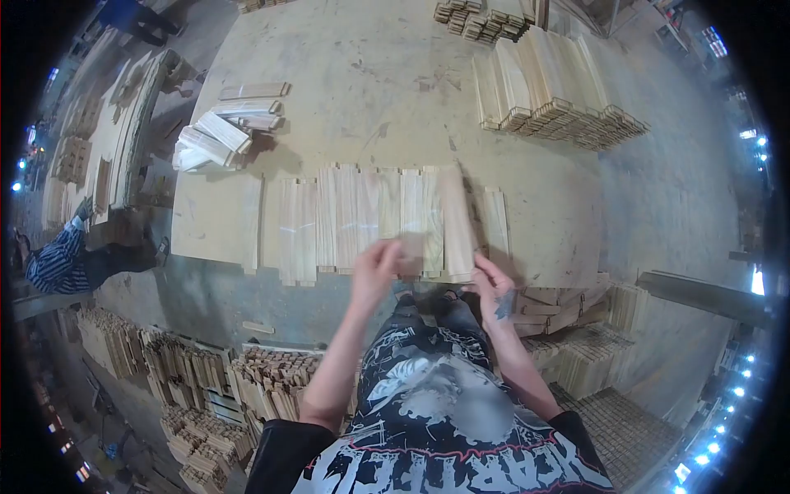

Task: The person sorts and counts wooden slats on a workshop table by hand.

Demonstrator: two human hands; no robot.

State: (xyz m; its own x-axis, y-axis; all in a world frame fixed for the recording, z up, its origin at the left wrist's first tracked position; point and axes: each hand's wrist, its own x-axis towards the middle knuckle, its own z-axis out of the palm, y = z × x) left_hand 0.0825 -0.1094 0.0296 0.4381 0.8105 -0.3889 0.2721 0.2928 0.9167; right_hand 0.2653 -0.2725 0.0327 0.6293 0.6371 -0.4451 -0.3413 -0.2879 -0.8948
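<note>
A row of thin, pale wooden boards lies side by side on the large table. One board at the right of the row is tilted and blurred, and my right hand grips its near end. My left hand hovers over the near edge of the row, its fingers bent and smeared by motion; whether they hold anything is unclear. Right of the tilted board lies a narrow board. Another single board lies left of the row.
A loose pile of boards lies at the table's left, and a large neat stack at the back right. Bundles of wood stand below left, more stacks below right. A person in a striped sleeve is at far left.
</note>
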